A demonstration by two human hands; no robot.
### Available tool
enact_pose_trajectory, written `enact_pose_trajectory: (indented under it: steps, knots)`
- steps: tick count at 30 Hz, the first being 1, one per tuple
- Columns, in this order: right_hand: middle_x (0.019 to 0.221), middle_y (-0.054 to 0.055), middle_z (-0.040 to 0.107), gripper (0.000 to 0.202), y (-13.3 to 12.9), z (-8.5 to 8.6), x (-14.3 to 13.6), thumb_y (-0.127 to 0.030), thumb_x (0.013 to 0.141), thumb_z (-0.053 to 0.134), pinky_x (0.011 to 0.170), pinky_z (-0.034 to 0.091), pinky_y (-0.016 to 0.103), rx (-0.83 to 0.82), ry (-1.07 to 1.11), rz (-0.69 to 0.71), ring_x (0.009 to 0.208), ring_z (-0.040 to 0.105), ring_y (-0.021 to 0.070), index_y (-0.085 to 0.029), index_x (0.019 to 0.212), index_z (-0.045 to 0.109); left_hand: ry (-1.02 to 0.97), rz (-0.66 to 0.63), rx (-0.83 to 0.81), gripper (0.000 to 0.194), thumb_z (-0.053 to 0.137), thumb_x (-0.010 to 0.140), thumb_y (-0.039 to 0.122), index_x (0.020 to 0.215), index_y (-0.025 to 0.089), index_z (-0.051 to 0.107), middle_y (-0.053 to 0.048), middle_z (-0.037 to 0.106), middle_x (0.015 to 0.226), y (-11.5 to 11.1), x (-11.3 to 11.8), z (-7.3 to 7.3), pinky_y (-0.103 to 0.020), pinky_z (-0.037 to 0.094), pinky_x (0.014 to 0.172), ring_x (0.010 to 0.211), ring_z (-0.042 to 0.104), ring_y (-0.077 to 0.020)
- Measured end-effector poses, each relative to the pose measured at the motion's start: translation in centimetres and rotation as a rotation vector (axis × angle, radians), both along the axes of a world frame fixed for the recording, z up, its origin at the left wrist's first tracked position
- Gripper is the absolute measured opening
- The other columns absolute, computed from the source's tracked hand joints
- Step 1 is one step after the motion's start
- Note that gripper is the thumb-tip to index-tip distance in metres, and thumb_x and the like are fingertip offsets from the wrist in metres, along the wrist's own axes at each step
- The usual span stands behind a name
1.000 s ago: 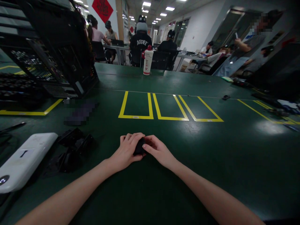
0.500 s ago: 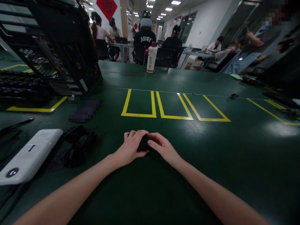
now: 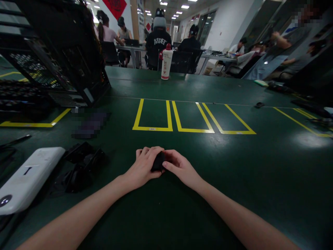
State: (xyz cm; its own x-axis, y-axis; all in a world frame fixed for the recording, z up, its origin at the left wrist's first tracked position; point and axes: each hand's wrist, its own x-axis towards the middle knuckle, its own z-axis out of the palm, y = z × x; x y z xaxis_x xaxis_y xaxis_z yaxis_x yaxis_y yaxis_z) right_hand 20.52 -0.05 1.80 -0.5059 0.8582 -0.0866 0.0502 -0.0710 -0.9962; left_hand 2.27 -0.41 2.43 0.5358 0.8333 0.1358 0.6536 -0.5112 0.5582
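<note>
A small black object [image 3: 158, 161] is between my two hands, low over the green table [image 3: 161, 215] in the middle of the view. My left hand [image 3: 144, 165] wraps round its left side, fingers over the top and thumb below. From the right, my right hand [image 3: 179, 166] grips its edge with thumb and fingers. What the object is cannot be made out, since the fingers cover much of it. Beyond the hands, yellow tape outlines [image 3: 153, 128] mark the table top.
On the left are a white device [image 3: 32, 177], black gear [image 3: 80, 163], a blurred dark item [image 3: 91, 125] and a black computer case [image 3: 70, 59]. A white cup with a red top [image 3: 167, 64] stands at the far edge. Several people sit beyond.
The view has shifted slightly, so the items on the left appear further left and a little lower. Both hands still hold the black object in nearly the same pose.
</note>
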Motion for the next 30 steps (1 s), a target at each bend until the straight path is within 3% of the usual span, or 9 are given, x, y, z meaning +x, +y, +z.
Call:
enact_pose_trajectory:
  steps: [4,10,16,23,30]
  knots:
    - [0.111,0.003,0.050,0.033,0.00,0.12,0.18,-0.020,0.076,0.060,0.085,0.045,0.037,0.037,0.028,0.035,0.106,0.049,0.0190,-0.024,0.106,0.047,0.008,-0.002,-0.013,0.055,0.057,0.075,0.023,0.121,0.027,0.028,-0.005,0.042,0.122,0.02,0.00,-0.02,-0.042,0.031,0.084,0.103,0.041,-0.0255]
    - [0.107,0.004,0.051,0.026,-0.04,-0.22,-0.15,-0.026,0.080,0.054,0.086,0.046,0.037,0.006,0.042,-0.033,0.104,0.051,0.0178,-0.024,0.105,0.047,-0.003,0.000,-0.009,0.055,0.059,0.075,0.026,0.121,0.027,0.028,-0.005,0.043,0.121,0.10,0.10,-0.07,-0.042,0.032,0.084,0.102,0.042,-0.0256]
    - [0.111,0.003,0.050,0.034,-0.05,0.22,0.12,-0.019,0.076,0.059,0.088,0.044,0.037,0.040,0.032,0.053,0.106,0.049,0.0182,-0.024,0.107,0.045,0.009,-0.003,-0.008,0.056,0.058,0.074,0.022,0.121,0.026,0.028,-0.006,0.043,0.122,0.12,0.00,-0.05,-0.042,0.032,0.084,0.102,0.042,-0.0256]
    - [0.105,0.003,0.051,0.024,-0.09,-0.20,-0.19,-0.027,0.082,0.052,0.085,0.046,0.036,0.001,0.043,-0.051,0.102,0.051,0.0172,-0.023,0.104,0.045,0.008,-0.004,-0.007,0.056,0.059,0.074,0.025,0.121,0.026,0.028,-0.006,0.044,0.121,0.09,0.06,0.11,-0.041,0.032,0.084,0.102,0.042,-0.0251]
    - [0.110,0.003,0.050,0.031,0.02,0.26,0.24,-0.020,0.077,0.058,0.088,0.044,0.038,0.009,0.030,0.031,0.106,0.048,0.0181,-0.023,0.105,0.046,-0.004,-0.009,-0.013,0.055,0.058,0.075,0.024,0.121,0.027,0.028,-0.005,0.044,0.121,0.04,-0.03,0.15,-0.042,0.032,0.084,0.102,0.043,-0.0258]
